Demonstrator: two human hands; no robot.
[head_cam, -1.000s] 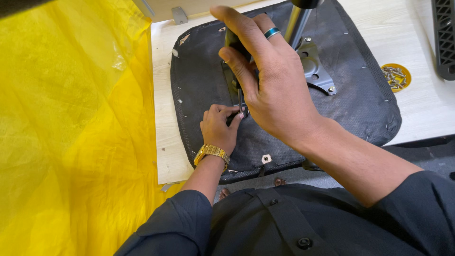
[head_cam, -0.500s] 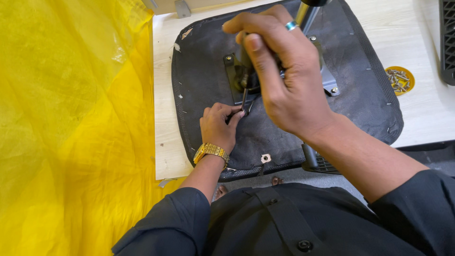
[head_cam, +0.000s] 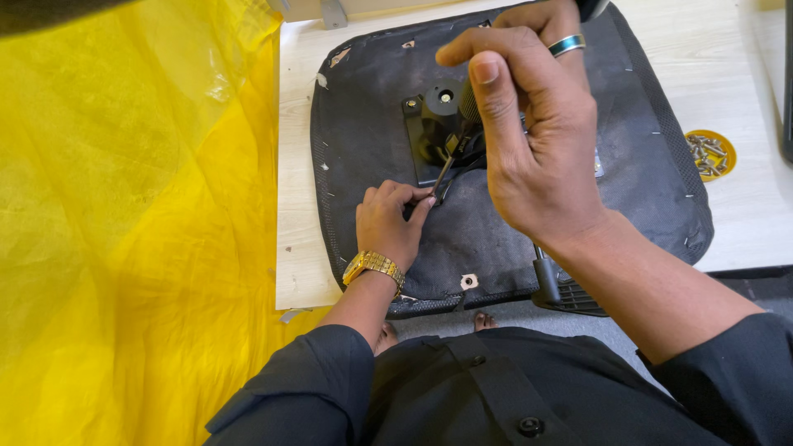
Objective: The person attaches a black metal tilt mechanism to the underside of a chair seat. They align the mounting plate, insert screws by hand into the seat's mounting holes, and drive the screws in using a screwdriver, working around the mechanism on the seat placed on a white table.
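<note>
An upturned black chair seat (head_cam: pixel 372 107) lies on a pale wooden table (head_cam: pixel 296 206). A black metal mechanism plate (head_cam: pixel 438 124) is mounted at its middle. My right hand (head_cam: pixel 537 140), wearing a teal ring, grips a thin tool, a screwdriver or hex key (head_cam: pixel 450 161), whose tip points down-left at the seat. My left hand (head_cam: pixel 388 219), with a gold wristwatch, pinches something small at the tool's tip; what it holds is hidden by the fingers.
A large yellow plastic sheet (head_cam: pixel 124 231) covers the left side. A yellow dish with several screws (head_cam: pixel 710 154) sits at the right on the table. A black lever part (head_cam: pixel 549 285) sticks out under the seat's near edge.
My right hand has closed round the tool and drawn nearer the camera. My left hand stays pinched at the same spot on the seat.
</note>
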